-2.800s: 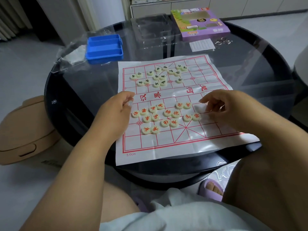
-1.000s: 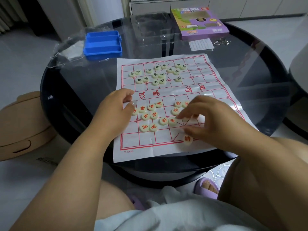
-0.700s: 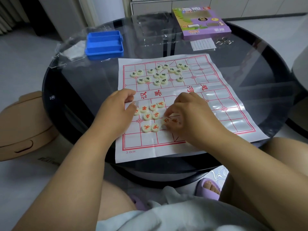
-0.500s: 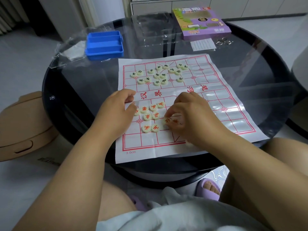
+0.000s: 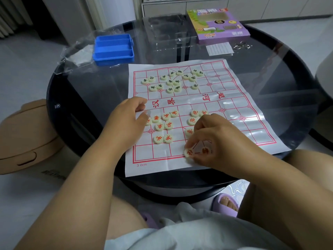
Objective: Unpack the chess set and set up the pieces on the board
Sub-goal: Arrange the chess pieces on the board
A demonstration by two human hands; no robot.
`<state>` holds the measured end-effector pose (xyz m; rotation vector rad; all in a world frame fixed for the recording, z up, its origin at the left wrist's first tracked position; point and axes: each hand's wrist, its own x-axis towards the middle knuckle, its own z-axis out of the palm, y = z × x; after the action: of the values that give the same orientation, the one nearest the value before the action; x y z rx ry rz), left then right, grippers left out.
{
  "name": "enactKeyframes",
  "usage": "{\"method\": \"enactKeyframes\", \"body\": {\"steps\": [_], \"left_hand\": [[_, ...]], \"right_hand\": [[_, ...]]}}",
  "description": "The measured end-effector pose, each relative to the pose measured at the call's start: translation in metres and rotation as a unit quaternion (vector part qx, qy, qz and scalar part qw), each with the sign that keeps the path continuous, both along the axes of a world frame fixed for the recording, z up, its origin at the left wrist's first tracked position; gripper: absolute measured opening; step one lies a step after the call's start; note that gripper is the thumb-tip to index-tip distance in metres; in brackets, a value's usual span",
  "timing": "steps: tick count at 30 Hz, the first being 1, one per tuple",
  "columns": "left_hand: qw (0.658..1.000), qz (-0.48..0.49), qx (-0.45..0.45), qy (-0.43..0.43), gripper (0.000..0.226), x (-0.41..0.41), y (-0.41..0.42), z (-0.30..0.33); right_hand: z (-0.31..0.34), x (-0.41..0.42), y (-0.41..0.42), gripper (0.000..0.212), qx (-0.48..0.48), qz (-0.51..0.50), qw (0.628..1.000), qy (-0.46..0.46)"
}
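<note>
Xiangqi board (image 5: pixel 232 123), a creased paper sheet with a red grid, spread on round dark glass table (image 5: pixel 288 83), near edge hanging slightly past the rim at 6 o'clock. Right hand (image 5: pixel 216 139) curled over the near middle of the grid, fingertips pinching red-lettered disc (image 5: pixel 188 152) down on the bottom line; a second red piece (image 5: pixel 206 151) just beside it at 3 o'clock, partly under the palm. Left hand (image 5: pixel 126 121) loosely curled at the board's 9 o'clock edge, thumb and fingertips resting on the paper beside the loose red-lettered pieces (image 5: pixel 163 126); cannot tell whether anything is held. Dark-lettered pieces (image 5: pixel 173 81) bunched unsorted toward 12 o'clock.

Printed in red across the middle band: 汉界 and 楚河, upside down from this side. Near-left corner marked "3.0cm" (image 5: pixel 141 165). Piece characters too small to read surely.

At 11 o'clock, blue plastic tray (image 5: pixel 113 49) beside clear plastic bag (image 5: pixel 75 53). At 1 o'clock, purple game box (image 5: pixel 218 24), lettering illegible, with white lined slip (image 5: pixel 219 49) below it.
</note>
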<state>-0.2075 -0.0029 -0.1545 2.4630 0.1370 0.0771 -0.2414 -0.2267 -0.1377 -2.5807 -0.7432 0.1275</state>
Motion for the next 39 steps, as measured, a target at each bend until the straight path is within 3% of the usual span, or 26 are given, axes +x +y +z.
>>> {"method": "enactKeyframes", "body": {"steps": [11, 21, 32, 36, 39], "left_hand": [[0.999, 0.006, -0.040, 0.021, 0.031, -0.001, 0.002, 0.003], [0.995, 0.018, -0.094, 0.036, 0.026, -0.001, 0.004, 0.007], [0.993, 0.016, -0.111, 0.034, 0.027, 0.000, 0.006, 0.007], [0.991, 0.025, -0.131, 0.023, 0.027, -0.001, 0.003, 0.008], [0.984, 0.039, -0.171, 0.010, 0.040, -0.002, 0.004, 0.010]], "right_hand": [[-0.002, 0.001, -0.001, 0.032, 0.028, -0.004, 1.000, 0.002], [0.005, 0.009, -0.005, 0.020, 0.124, -0.113, 0.986, 0.001], [0.005, 0.012, -0.002, 0.020, 0.119, -0.131, 0.984, 0.002], [0.011, 0.028, 0.027, 0.023, 0.079, -0.083, 0.992, -0.051], [0.015, 0.043, 0.056, 0.027, 0.035, -0.041, 0.995, -0.086]]}}
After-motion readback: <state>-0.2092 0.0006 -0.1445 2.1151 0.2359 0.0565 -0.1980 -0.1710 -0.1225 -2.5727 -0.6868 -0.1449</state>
